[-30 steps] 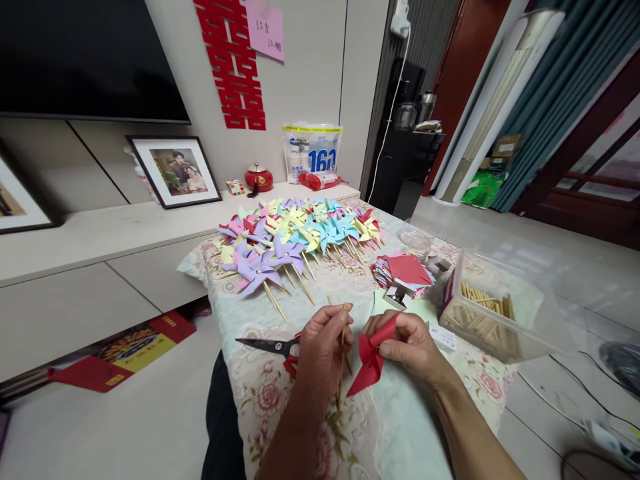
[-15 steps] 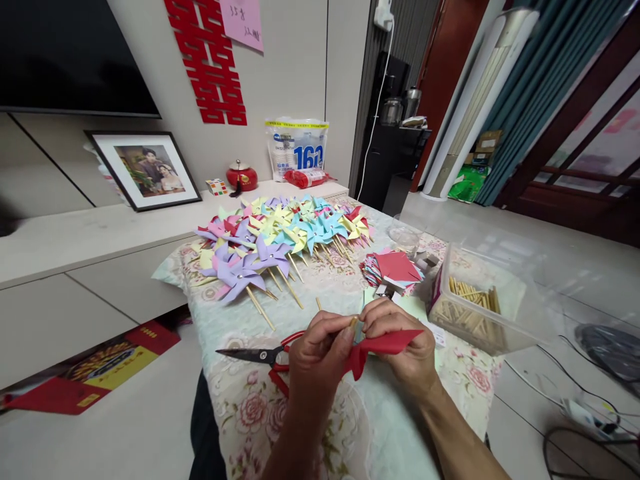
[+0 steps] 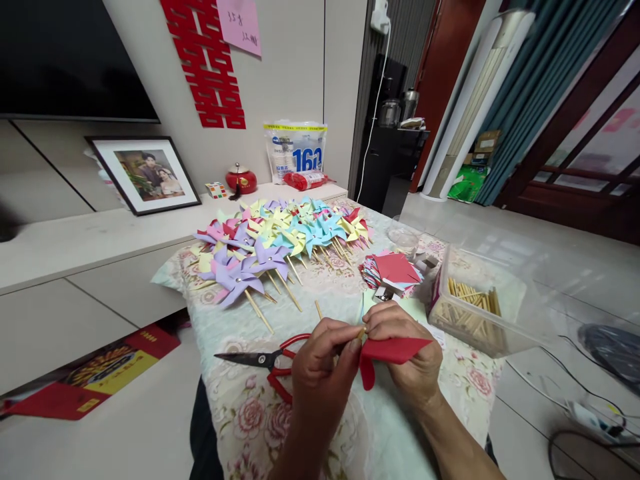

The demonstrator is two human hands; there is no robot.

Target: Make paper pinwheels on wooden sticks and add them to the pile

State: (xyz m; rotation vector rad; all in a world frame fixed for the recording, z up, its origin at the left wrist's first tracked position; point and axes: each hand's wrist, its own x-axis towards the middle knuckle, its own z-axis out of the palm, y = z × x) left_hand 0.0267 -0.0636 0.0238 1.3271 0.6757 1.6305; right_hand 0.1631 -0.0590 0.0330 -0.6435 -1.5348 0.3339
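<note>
Above the floral tablecloth [image 3: 260, 407], just in front of the person, a folded red paper pinwheel [image 3: 389, 352] lies almost flat between both hands, one pointed blade aimed right and a small curl hanging below. Left hand [image 3: 323, 373] pinches a thin wooden stick [image 3: 361, 331] at the pinwheel's centre, while the right hand [image 3: 407, 353] is closed around the paper from behind. Compared with half a second ago the paper sits flatter (scissors [image 3: 265, 362] unmoved beside the left hand).

Scissors [image 3: 260, 361] block left; stick box [image 3: 480, 313] right; cloth [image 3: 370, 427] free nr hands.
</note>
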